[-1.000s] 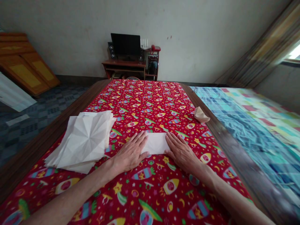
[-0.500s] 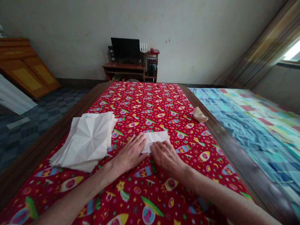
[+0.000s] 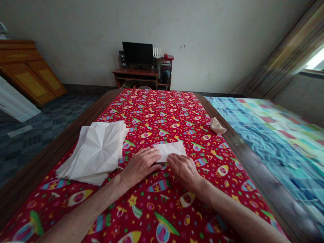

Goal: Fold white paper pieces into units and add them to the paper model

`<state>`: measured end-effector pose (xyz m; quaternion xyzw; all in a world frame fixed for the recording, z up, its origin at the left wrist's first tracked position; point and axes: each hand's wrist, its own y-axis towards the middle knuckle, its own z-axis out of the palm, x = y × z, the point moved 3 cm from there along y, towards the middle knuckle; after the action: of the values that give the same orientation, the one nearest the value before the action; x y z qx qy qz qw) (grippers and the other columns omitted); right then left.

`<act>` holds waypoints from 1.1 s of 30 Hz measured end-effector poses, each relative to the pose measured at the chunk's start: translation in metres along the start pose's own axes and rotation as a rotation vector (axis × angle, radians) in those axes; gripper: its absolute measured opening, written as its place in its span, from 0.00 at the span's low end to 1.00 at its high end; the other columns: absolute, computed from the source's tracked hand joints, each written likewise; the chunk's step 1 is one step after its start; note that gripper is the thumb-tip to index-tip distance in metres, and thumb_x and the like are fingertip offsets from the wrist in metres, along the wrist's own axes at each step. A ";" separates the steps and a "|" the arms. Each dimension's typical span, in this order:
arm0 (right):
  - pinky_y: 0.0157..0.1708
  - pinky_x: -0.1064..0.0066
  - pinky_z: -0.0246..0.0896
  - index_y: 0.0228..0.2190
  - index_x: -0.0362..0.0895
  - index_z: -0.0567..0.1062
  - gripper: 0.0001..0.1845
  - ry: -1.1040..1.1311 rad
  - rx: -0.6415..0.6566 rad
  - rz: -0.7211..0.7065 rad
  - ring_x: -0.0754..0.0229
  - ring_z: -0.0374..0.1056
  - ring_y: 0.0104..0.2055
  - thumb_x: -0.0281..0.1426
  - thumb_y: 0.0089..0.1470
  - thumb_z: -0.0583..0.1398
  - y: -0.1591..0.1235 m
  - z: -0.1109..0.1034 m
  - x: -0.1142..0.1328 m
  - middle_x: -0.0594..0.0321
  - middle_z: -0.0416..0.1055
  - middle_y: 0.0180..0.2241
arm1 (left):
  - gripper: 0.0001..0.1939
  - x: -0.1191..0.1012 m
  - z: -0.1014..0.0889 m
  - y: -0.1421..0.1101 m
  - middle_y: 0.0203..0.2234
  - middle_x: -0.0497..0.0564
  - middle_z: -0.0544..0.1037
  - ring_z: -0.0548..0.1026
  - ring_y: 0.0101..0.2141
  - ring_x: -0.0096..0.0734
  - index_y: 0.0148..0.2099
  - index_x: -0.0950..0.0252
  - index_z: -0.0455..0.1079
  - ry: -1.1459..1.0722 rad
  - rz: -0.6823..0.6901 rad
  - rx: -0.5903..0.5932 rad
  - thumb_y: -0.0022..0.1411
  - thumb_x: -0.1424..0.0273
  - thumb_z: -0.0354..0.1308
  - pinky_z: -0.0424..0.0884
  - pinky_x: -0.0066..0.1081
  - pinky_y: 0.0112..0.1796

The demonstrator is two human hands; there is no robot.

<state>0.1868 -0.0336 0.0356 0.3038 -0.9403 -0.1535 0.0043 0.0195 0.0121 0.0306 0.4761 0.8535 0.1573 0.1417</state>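
A small white sheet of folded paper [image 3: 172, 149] lies flat on the red patterned tablecloth [image 3: 152, 209], its long side running left to right. Over its left end rest the outstretched fingers of my left hand [image 3: 142, 165], with the thumb apart below. My right hand [image 3: 184, 168] presses bent fingers, held close together, onto the paper's near edge at the right; its thumb is hidden. Left of my hands sits a loose stack of white creased paper sheets [image 3: 100, 152], the top one marked with creases fanning from its middle.
A beige folded paper piece [image 3: 217, 126] stands by the table's right edge. Dark wooden borders [image 3: 243, 155] flank the cloth. Past the right side is a bed with a checked cover [image 3: 255, 135]. A desk with a monitor [image 3: 138, 53] stands against the far wall.
My right hand has slid slightly right along the paper's near edge, and the gap between my hands is wider. More of the folded paper shows. The whole view has shifted a little.
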 end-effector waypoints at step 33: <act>0.43 0.61 0.66 0.43 0.42 0.73 0.13 0.205 -0.210 -0.098 0.55 0.68 0.47 0.26 0.61 0.51 -0.029 0.004 -0.036 0.55 0.75 0.44 | 0.11 0.001 0.005 -0.009 0.42 0.53 0.78 0.73 0.45 0.35 0.46 0.66 0.71 -0.248 0.056 -0.115 0.63 0.78 0.52 0.73 0.35 0.45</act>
<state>0.2316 -0.0342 0.0270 0.3615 -0.8976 -0.2194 0.1244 0.0142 0.0097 0.0221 0.5067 0.8054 0.1497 0.2687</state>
